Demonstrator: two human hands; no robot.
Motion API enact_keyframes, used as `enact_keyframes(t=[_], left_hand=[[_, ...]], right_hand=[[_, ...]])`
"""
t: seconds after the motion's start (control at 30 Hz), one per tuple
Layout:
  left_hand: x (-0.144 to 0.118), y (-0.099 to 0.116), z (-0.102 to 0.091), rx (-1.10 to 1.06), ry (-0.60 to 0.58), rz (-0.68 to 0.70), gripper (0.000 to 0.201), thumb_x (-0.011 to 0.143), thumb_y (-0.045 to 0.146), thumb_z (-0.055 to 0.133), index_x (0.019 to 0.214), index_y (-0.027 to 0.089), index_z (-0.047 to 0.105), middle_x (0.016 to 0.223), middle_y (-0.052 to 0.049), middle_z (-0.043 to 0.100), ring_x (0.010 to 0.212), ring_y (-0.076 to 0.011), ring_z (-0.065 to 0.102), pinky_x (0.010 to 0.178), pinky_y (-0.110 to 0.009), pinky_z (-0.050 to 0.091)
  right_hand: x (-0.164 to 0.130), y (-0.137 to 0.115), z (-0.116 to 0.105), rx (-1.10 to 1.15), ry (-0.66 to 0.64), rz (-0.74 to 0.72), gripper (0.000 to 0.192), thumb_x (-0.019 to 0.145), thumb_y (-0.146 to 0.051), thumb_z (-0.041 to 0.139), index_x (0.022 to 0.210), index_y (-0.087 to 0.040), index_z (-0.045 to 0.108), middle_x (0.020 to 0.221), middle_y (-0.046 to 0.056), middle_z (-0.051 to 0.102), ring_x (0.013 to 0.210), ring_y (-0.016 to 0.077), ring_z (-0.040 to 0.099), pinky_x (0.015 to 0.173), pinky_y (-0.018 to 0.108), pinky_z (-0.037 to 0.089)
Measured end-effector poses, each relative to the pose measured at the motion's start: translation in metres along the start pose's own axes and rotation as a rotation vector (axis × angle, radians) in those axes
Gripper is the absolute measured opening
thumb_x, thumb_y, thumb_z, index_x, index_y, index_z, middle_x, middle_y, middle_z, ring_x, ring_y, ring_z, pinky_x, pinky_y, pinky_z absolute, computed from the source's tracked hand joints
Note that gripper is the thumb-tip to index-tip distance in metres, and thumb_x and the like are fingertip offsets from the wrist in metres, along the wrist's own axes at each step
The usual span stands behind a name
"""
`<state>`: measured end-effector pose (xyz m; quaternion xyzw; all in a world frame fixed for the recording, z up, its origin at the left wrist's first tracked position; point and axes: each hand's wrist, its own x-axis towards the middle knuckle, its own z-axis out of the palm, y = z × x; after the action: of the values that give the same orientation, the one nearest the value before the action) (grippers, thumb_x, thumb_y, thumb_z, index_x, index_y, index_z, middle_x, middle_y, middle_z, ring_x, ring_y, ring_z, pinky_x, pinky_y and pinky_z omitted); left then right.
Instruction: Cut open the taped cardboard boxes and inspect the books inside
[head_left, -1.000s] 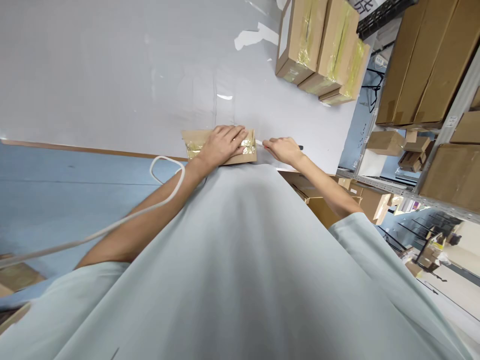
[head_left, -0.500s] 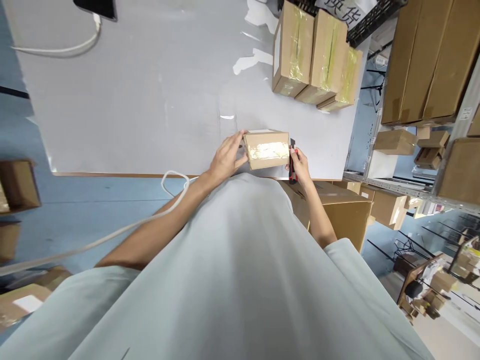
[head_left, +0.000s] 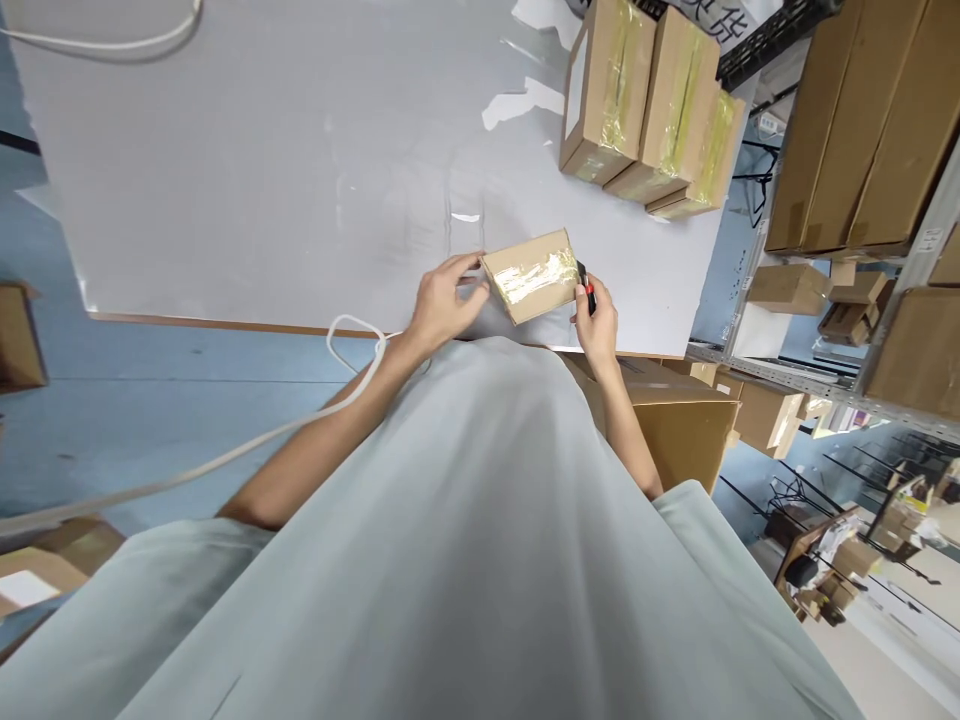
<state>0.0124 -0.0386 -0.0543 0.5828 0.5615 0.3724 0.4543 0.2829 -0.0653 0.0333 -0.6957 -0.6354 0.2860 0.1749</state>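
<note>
1. Cardboard brown is showing on the small carton (head_left: 532, 268), which is hanging tilted between the two hands, seemingly just above the table (head_left: 262, 180) near its front edge.
2. Half a second ago the carton was sitting almost level; now its right end is angling up and away, and the white label along its far side is no longer showing.
3. That turn is bringing the shiny tape strip (head_left: 544, 275) round to face the wearer more squarely, which is probably making the seal easier to inspect or reach. Whether the strip is already slit, I cannot tell.
4. The left hand (head_left: 444, 300) is keeping thumb and fingers apart, their tips reaching the carton's left end; whether they are pinching it is not clear.
5. The right hand (head_left: 598, 318) is closing around a red-and-black cutter (head_left: 589, 290) beside the carton's right edge; how much of the carton's weight it is bearing stays hidden.
6. Beyond, three taped boxes (head_left: 651, 110) are standing at the table's far right, a torn white scrap (head_left: 523, 103) lying near them.
</note>
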Motion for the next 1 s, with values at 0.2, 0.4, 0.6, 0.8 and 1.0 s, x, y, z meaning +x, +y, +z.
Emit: enact_keyframes(t=[0.2, 0.4, 0.6, 0.8, 1.0], left_hand=[[0.017, 0.023, -0.009, -0.109, 0.043, -0.155, 0.027, 0.098, 0.040, 0.079, 0.118, 0.023, 0.087, 0.129, -0.008, 0.086, 0.117, -0.0256, 0.083, 0.106, -0.037, 0.071], [0.030, 0.028, -0.015, -0.150, -0.016, -0.186, 0.025, 0.091, 0.042, 0.091, 0.106, 0.022, 0.088, 0.114, -0.008, 0.089, 0.112, -0.0288, 0.085, 0.105, -0.040, 0.071], [0.033, 0.031, -0.018, -0.151, -0.013, -0.202, 0.021, 0.088, 0.037, 0.090, 0.103, 0.023, 0.091, 0.111, -0.006, 0.090, 0.103, -0.0292, 0.086, 0.100, -0.041, 0.071], [0.035, 0.026, -0.015, -0.113, -0.007, -0.235, 0.023, 0.088, 0.040, 0.089, 0.104, 0.025, 0.092, 0.109, -0.005, 0.090, 0.099, -0.0285, 0.084, 0.093, -0.037, 0.069], [0.035, 0.022, -0.010, -0.087, 0.002, -0.262, 0.020, 0.089, 0.042, 0.091, 0.104, 0.029, 0.093, 0.107, -0.004, 0.090, 0.099, -0.0287, 0.084, 0.092, -0.038, 0.067]], right_hand=[[-0.014, -0.045, -0.016, -0.348, -0.090, 0.154, 0.065, 0.122, -0.059, 0.043, 0.176, -0.025, 0.054, 0.154, 0.023, 0.068, 0.148, 0.0372, 0.070, 0.119, 0.052, 0.061], [-0.021, -0.086, -0.003, -0.315, -0.197, 0.031, 0.055, 0.123, -0.049, 0.043, 0.169, -0.024, 0.062, 0.155, 0.018, 0.075, 0.145, 0.0332, 0.072, 0.122, 0.047, 0.059], [-0.015, -0.109, 0.010, -0.424, -0.332, 0.008, 0.056, 0.123, -0.040, 0.042, 0.176, -0.028, 0.055, 0.154, 0.016, 0.075, 0.140, 0.0343, 0.073, 0.117, 0.047, 0.060], [-0.014, -0.120, 0.014, -0.523, -0.363, 0.044, 0.057, 0.123, -0.034, 0.035, 0.176, -0.028, 0.055, 0.145, 0.017, 0.076, 0.128, 0.0357, 0.076, 0.109, 0.046, 0.062], [-0.017, -0.154, 0.027, -0.679, -0.385, 0.154, 0.057, 0.122, -0.020, 0.034, 0.175, -0.023, 0.053, 0.137, 0.022, 0.077, 0.115, 0.0347, 0.082, 0.102, 0.048, 0.065]])
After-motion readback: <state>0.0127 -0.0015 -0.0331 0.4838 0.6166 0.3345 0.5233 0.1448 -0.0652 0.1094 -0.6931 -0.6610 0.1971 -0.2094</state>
